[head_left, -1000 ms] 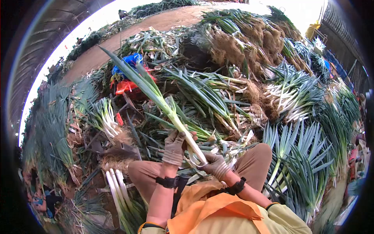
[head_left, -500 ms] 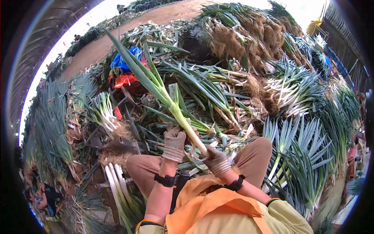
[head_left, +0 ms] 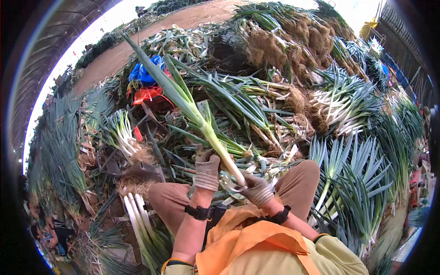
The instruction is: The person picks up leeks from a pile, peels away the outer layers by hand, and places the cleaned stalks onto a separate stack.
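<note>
One large green onion (head_left: 211, 137) slants up and to the left in front of me, its pale shaft low and its long green leaves pointing away. My left hand (head_left: 207, 170), in a knitted work glove, is closed around the shaft. Lower down, my gloved right hand (head_left: 257, 189) grips the white root end, and its fingers partly hide the tip. A loose strip of pale outer skin hangs near the right hand. Between and beyond my knees lies a heap of stripped leaves (head_left: 183, 158).
Peeled green onions (head_left: 136, 213) lie left of my knee, with another bunch (head_left: 123, 135) behind them. Trimmed bundles (head_left: 343, 107) lie at right. Rooty, unpeeled onions (head_left: 288, 46) are piled at the back. Blue plastic (head_left: 145, 73) and red plastic (head_left: 147, 94) sit upper left.
Both hands have shifted slightly to the right with the green onion's lower end. The grip on it looks the same.
</note>
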Demonstrator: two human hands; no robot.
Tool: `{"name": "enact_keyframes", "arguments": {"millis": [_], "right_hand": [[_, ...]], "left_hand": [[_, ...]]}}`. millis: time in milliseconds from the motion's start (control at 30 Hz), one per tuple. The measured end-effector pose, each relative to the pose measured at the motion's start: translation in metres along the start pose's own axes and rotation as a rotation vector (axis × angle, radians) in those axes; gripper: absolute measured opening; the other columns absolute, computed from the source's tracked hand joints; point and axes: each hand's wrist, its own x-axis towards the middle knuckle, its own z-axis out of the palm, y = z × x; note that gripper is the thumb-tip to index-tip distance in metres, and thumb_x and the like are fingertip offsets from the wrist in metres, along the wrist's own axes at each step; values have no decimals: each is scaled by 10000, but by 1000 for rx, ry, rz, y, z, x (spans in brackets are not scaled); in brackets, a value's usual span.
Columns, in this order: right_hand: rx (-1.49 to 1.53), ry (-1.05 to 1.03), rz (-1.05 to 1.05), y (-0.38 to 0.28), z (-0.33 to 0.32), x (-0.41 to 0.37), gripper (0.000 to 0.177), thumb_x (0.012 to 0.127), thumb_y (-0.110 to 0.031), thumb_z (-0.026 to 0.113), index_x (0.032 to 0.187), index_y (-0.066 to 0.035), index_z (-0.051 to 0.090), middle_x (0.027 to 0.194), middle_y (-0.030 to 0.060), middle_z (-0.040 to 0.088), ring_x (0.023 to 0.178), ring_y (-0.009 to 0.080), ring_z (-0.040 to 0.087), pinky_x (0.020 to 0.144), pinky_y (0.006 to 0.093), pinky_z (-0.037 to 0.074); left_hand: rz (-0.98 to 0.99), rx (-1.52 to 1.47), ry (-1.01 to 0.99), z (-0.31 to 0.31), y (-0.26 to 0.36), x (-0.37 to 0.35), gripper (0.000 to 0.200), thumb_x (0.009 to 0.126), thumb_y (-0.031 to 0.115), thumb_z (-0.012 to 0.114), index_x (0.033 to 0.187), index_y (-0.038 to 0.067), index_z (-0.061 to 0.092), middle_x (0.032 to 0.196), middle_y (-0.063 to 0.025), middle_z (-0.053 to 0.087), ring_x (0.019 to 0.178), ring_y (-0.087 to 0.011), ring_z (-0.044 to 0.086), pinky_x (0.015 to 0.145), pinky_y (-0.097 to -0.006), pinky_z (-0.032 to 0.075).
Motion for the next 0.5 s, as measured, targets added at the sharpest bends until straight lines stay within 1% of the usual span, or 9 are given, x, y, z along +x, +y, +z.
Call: {"name": "enact_keyframes", "arguments": {"millis": [33,100,167,233,267,367,433,467,500], "right_hand": [[-1,0,3,-7,-5,0,403,701,-33,660,1088,-28,550,895,30,615,768,103,556,681,232,463],[348,-348,357,-19,-17,0,420,691,-77,692,1088,-34,562,889,-4,611,752,63,541,677,216,463],[363,-423,475,-28,-20,-1,422,697,-92,696,1093,-38,563,853,-35,602,720,35,520,654,205,462],[291,-314,360,-26,-15,-4,410,705,-111,693,1089,-40,566,835,-40,598,692,29,512,627,201,460],[304,-223,292,-13,-12,-3,398,714,-133,690,1082,-41,570,818,-35,601,683,31,504,623,202,454],[171,-86,-54,-10,-10,11,361,698,-138,698,1018,-21,579,767,22,603,668,52,499,613,224,451],[66,-55,-29,-33,-14,11,359,692,-134,695,1013,-22,577,750,37,595,660,59,499,606,233,450],[-45,-36,0,-41,-17,11,358,687,-130,693,1007,-24,574,734,52,586,652,66,499,599,243,449],[-46,-34,5,-38,-17,12,358,687,-130,693,1007,-24,574,734,52,586,652,66,499,599,243,449]], "left_hand": [[-2,-2,1,1,-3,-2,243,821,80,497,1038,-27,511,865,-120,595,761,-236,609,700,-326,523],[-83,-263,24,0,-11,-7,195,837,130,498,955,-21,534,794,-105,594,721,-201,600,675,-281,506],[-165,-386,-69,-1,-13,-9,227,840,190,540,963,-1,535,796,-77,590,717,-168,585,663,-265,496],[-229,-102,-37,4,-4,-11,197,841,182,540,932,8,556,803,-65,597,702,-141,578,653,-255,488],[-148,310,-87,-3,-10,-9,167,840,150,526,898,3,579,804,-53,606,693,-136,577,636,-244,480],[-244,1012,-155,-18,-20,-5,212,772,150,563,917,-4,586,770,-85,618,649,-122,573,584,-240,462],[156,1315,-109,-56,-31,11,214,738,160,597,909,30,589,738,-83,613,622,-145,566,562,-272,463],[137,1211,6,-59,-20,16,231,722,135,604,941,68,578,684,-40,599,608,-196,566,574,-312,471],[-89,733,55,-27,24,4,275,720,157,627,970,57,571,783,-43,592,698,-223,570,661,-318,477]]}}
